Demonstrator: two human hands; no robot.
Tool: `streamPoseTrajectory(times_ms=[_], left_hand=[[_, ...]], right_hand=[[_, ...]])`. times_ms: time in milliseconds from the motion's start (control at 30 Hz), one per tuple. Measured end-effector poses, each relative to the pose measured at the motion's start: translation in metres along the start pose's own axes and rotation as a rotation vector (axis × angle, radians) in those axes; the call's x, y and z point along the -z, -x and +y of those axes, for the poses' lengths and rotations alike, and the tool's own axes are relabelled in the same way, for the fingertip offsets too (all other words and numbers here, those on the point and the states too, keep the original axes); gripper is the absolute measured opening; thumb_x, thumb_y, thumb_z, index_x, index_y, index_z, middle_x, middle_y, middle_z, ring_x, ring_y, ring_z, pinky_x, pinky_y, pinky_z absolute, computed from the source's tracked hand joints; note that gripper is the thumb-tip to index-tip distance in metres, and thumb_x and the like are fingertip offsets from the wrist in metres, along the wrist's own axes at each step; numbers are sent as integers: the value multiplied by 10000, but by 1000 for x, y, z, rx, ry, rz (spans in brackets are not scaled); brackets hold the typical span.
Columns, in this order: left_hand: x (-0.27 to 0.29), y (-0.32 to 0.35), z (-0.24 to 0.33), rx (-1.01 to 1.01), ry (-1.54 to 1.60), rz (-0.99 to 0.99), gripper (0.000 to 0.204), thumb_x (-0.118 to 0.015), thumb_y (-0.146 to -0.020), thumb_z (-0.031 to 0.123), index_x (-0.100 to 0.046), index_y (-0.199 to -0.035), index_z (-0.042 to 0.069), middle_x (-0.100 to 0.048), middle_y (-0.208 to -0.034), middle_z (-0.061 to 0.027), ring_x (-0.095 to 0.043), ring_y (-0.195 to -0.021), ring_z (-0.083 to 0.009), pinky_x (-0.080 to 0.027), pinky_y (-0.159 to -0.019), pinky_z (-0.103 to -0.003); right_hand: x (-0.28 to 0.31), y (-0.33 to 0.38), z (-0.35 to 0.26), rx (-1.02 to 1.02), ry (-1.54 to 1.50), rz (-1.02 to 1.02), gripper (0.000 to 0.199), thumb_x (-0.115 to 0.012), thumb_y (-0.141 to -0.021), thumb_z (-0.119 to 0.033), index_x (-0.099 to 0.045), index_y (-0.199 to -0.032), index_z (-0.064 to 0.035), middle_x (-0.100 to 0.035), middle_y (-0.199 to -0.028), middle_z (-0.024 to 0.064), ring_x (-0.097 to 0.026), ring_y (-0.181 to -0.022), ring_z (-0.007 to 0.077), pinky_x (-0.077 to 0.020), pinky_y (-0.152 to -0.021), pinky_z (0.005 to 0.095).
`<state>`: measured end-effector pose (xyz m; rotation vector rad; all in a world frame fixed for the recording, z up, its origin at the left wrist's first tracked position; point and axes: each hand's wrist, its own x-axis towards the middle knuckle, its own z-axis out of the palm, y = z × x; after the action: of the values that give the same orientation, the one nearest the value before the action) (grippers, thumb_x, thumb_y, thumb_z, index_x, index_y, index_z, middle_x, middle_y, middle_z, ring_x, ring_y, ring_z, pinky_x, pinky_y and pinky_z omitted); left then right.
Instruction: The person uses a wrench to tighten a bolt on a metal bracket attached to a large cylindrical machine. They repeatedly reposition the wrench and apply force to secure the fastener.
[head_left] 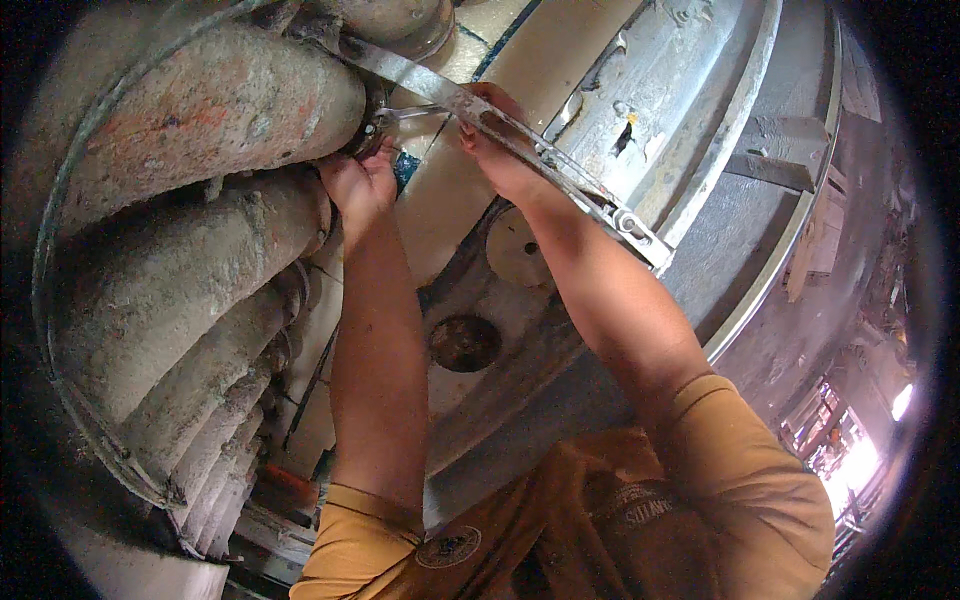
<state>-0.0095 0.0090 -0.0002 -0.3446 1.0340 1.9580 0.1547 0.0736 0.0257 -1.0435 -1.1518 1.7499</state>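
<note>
My right hand (490, 135) is closed round the handle of a metal wrench (412, 112), behind a long flat metal bar (455, 97). The wrench's head meets a bolt (370, 129) at the end of a rough, dirt-crusted roller (230, 110). Just below that bolt, my left hand (362, 185) reaches up with bent fingers against the roller's end. Whatever its fingertips grip is hidden. The bar slants from the upper left down to the right, passing in front of my right wrist, and carries a slotted bracket (628, 222) at its lower end.
More crusted rollers (200, 280) are stacked below on the left, with a bent cable (50, 220) curving round them. A cream beam (560, 55) with round holes runs behind my arms. Grey curved metal panels (745, 200) stand on the right.
</note>
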Motion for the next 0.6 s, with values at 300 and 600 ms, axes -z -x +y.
streamPoseTrajectory(times_ms=[300,600], left_hand=[[2,-2,6,75,16,18,344,-407,-863,370,-529,-1062,116,-571,-1040,-57,-557,-818,-253,-446,-635,-396],[-2,3,4,8,1,9,340,-398,-862,353,-528,-1061,110,-583,-994,-81,-571,-780,-264,-456,-634,-400]], right_hand=[[-18,-1,-6,-179,-271,27,114,-476,-900,-160,-495,-916,-49,-551,-672,38,-506,-557,122,-403,-493,249],[-12,-2,-25,-230,-98,-174,129,-481,-892,-163,-513,-857,-43,-553,-663,41,-508,-556,114,-399,-494,242]])
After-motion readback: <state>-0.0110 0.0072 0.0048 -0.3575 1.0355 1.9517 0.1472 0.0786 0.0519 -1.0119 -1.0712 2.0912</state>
